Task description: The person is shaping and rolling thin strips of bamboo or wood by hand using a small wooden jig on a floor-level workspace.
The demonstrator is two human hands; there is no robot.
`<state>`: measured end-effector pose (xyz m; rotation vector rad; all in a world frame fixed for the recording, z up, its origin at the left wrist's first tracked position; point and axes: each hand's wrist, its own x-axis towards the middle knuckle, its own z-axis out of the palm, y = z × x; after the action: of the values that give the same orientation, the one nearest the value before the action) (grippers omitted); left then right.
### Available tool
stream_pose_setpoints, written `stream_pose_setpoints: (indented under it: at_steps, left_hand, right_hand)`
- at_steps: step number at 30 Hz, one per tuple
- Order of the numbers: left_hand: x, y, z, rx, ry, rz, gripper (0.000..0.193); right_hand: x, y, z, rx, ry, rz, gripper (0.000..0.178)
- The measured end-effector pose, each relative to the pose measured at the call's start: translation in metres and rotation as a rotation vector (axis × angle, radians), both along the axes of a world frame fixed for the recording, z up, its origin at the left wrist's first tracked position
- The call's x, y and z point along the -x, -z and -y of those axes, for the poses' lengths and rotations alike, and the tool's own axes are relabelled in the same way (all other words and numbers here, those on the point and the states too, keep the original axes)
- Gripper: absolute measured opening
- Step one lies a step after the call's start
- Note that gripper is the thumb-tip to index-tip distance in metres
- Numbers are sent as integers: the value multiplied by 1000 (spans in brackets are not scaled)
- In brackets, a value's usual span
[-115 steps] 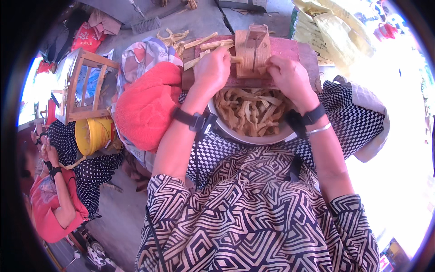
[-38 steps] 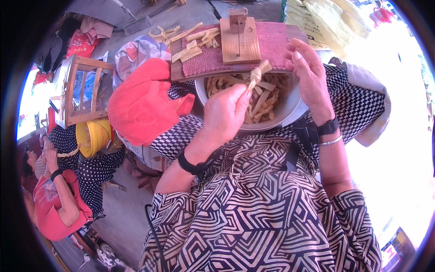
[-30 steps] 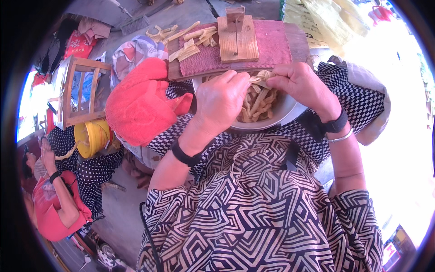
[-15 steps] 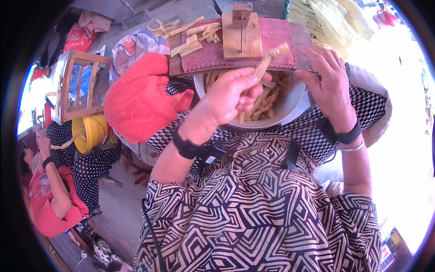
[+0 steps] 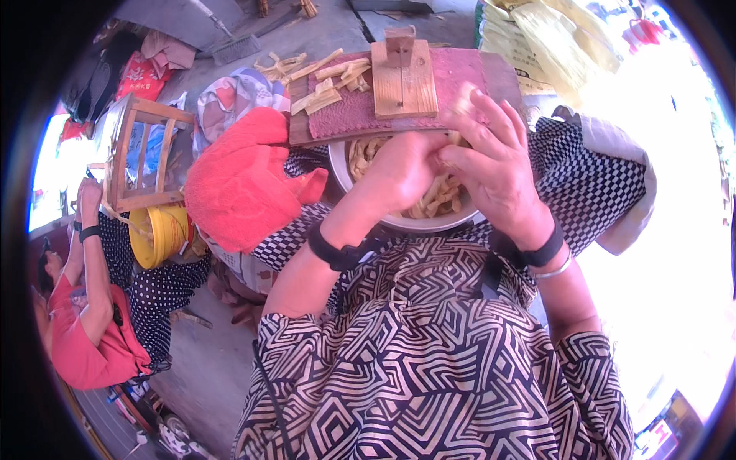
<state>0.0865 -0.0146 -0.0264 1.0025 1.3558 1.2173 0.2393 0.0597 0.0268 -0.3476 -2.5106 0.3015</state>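
Both hands work together over a metal bowl (image 5: 360, 165) that rests on the person's lap. The left hand (image 5: 399, 172) is curled shut, its grip closed on pale strips (image 5: 437, 201) drawn from the bowl. The right hand (image 5: 494, 165) meets it from the far side, fingers (image 5: 491, 115) partly spread and wrapped over the same strips; the exact piece it pinches is hidden, probably one strip between both grips.

Progress: the bowl under the grip is well filled with strips, so much material is left. Just beyond the grip, a reddish board (image 5: 460, 73) carries a wooden block jig (image 5: 404, 77). To the left of it lies a small pile of cut wooden pieces (image 5: 326, 80), which appears to be the finished share.
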Motion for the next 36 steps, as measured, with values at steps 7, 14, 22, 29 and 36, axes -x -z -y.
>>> stream_pose_setpoints:
  at_steps: [7,14,22,29,36]
  left_hand:
    - [-17,-30,6,-132,-63,-825,10]
    - [-34,-12,6,-284,-349,-670,8]
    - [-18,-10,7,-653,-152,-1204,13]
    - [-13,4,10,-603,-98,-1187,17]
    - [-10,6,13,-690,-95,-1135,19]
  right_hand:
    - [-3,29,0,460,42,-140,6]
    - [7,48,4,1215,299,-482,10]
    - [6,55,5,2043,220,-486,16]
    - [10,50,5,1336,305,-239,15]
    - [5,51,15,1988,301,-444,15]
